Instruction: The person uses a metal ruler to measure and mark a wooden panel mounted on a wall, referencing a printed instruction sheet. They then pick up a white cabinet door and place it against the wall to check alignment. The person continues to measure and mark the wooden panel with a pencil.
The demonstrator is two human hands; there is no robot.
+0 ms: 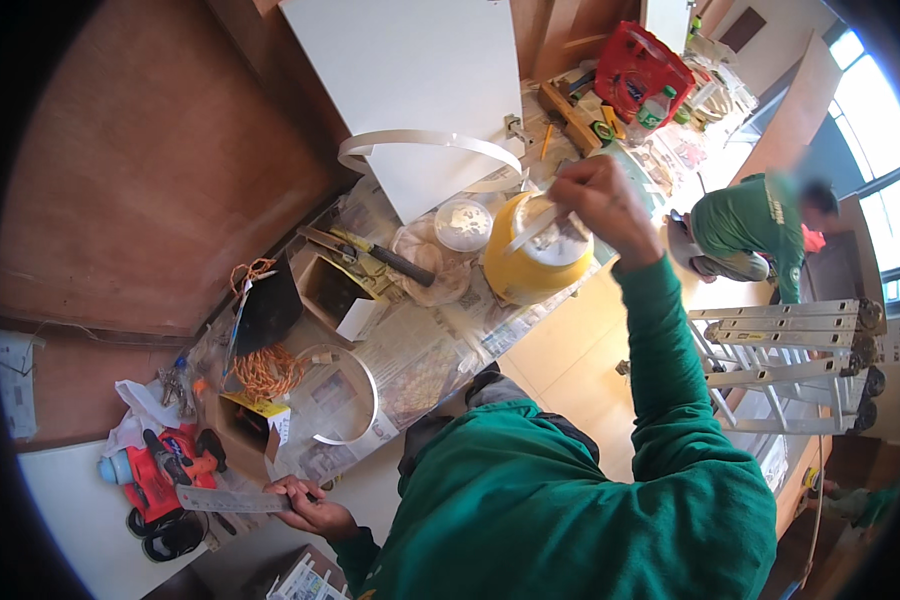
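My right hand (602, 207) is closed on a thin whitish strip (527, 232). The strip slants across the open mouth of a yellow tub (511, 268); I cannot tell whether its lower end touches the pale contents. Low on the left, my left hand (315, 510) grips a flat metal ruler (232, 500) by one end. Beside the ruler is a red and black power tool (170, 470). A round whitish lid or dish (463, 224) sits left of the tub, and a hammer (395, 260) with a dark grip lies near it.
Newspaper (415, 345) covers the worktop. Curled white edging strips (370, 385) and a white panel (420, 70) are close by. Left stand an open box (335, 290) and orange cord (268, 372). Rightward are a green bottle (654, 108), aluminium ladder (785, 365) and crouching person (745, 230).
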